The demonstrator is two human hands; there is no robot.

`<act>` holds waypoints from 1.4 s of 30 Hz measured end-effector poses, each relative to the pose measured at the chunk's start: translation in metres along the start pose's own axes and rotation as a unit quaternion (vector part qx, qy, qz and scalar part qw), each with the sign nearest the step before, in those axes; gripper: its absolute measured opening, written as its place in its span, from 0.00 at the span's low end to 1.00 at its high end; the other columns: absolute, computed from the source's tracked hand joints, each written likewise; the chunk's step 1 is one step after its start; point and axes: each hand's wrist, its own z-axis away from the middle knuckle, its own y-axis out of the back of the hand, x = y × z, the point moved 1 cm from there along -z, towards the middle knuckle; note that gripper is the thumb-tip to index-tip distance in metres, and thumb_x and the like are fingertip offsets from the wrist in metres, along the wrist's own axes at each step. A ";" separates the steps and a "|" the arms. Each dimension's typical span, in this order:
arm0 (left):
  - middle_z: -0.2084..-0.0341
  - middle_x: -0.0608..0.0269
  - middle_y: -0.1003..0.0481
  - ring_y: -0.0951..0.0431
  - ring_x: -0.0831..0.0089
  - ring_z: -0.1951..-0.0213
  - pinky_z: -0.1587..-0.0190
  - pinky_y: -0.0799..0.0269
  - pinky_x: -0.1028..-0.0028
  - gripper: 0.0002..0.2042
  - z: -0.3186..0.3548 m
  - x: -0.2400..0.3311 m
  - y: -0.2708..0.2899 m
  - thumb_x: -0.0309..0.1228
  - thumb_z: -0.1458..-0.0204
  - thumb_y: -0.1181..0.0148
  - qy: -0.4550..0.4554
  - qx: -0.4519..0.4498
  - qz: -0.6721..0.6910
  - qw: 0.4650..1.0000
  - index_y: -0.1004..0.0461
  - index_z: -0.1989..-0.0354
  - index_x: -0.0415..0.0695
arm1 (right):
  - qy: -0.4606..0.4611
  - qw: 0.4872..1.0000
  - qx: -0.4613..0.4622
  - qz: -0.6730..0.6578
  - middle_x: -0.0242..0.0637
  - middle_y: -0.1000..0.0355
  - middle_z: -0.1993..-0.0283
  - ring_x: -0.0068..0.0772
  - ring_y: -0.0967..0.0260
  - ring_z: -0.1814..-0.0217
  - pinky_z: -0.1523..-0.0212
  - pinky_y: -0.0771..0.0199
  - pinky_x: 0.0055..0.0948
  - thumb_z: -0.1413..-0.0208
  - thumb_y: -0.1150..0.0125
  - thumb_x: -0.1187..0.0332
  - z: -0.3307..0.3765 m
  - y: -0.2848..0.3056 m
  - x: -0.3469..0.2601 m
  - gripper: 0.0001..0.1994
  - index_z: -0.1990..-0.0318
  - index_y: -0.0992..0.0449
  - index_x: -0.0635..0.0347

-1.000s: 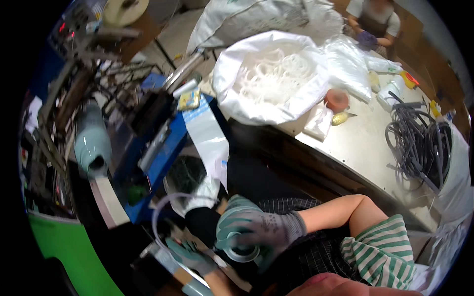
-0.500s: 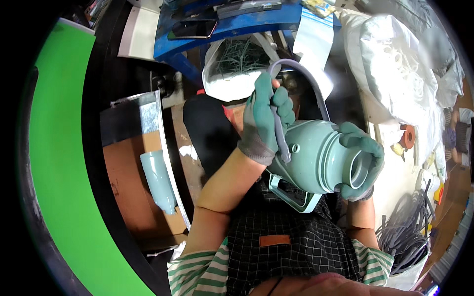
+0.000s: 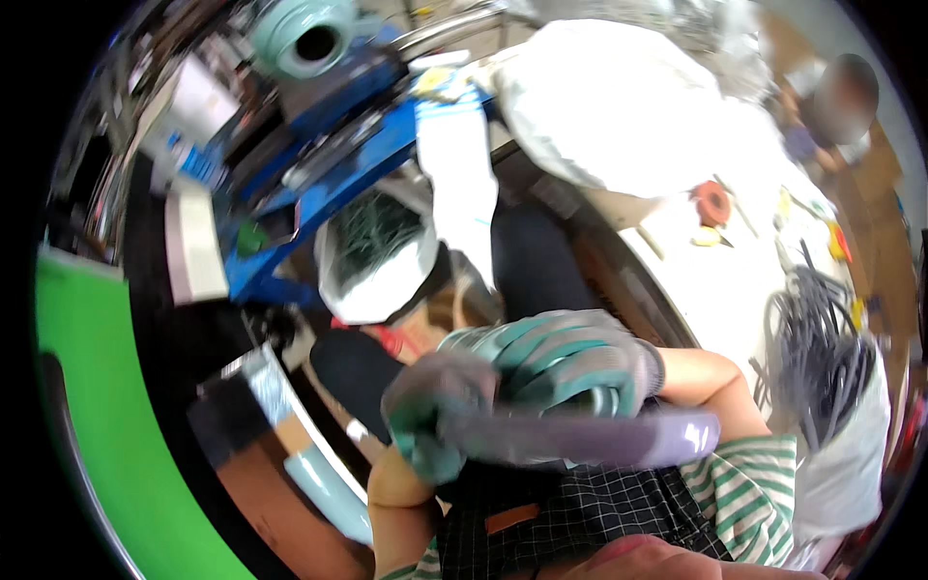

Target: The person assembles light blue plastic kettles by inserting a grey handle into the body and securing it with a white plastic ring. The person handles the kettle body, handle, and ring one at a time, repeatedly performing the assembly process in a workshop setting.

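Note:
My left hand (image 3: 440, 411), in a green-and-grey glove, is closed on one end of a grey-purple curved carrying handle (image 3: 599, 440), which is smeared by motion. My right hand (image 3: 575, 358), gloved the same way, has its fingers wrapped over the pale green plastic jug body (image 3: 606, 401) in my lap. Only small parts of that jug show between the gloves and the handle. Where the handle meets the jug is hidden.
Ahead left is a blue bench (image 3: 333, 179), with another pale green vessel (image 3: 304, 39) above it. A white sack (image 3: 372, 280) holds green scraps. To the left, a carton (image 3: 280, 493) contains a pale green part (image 3: 329, 488). Grey strips (image 3: 822, 338) lie at right; another person (image 3: 841, 106) is beyond.
The jug has been turned and drawn toward my body. Its handle has swung from far above to near me. My right hand has left the neck for the body; the view has swung right.

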 end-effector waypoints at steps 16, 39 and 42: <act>0.88 0.77 0.44 0.50 0.84 0.88 0.86 0.55 0.80 0.23 -0.030 -0.022 0.054 0.54 0.28 0.52 0.127 0.169 0.378 0.901 0.29 0.69 0.49 | -0.019 0.998 0.052 0.026 0.50 0.26 0.41 0.53 0.27 0.38 0.37 0.28 0.48 0.55 0.23 0.46 -0.015 0.002 -0.020 0.46 0.33 0.31 0.66; 0.85 0.77 0.47 0.53 0.82 0.85 0.84 0.53 0.78 0.17 -0.015 -0.061 0.050 0.46 0.27 0.52 0.219 0.274 0.380 0.856 0.33 0.69 0.52 | 0.033 0.994 0.102 0.036 0.47 0.28 0.37 0.54 0.28 0.38 0.39 0.26 0.50 0.53 0.23 0.44 0.006 0.005 -0.014 0.39 0.38 0.28 0.59; 0.85 0.78 0.47 0.52 0.82 0.84 0.83 0.52 0.79 0.17 -0.014 -0.059 0.050 0.46 0.27 0.51 0.228 0.248 0.371 0.866 0.33 0.69 0.53 | 0.027 0.995 0.092 0.033 0.47 0.28 0.37 0.54 0.28 0.37 0.38 0.27 0.50 0.53 0.23 0.42 0.007 0.005 -0.011 0.40 0.38 0.27 0.59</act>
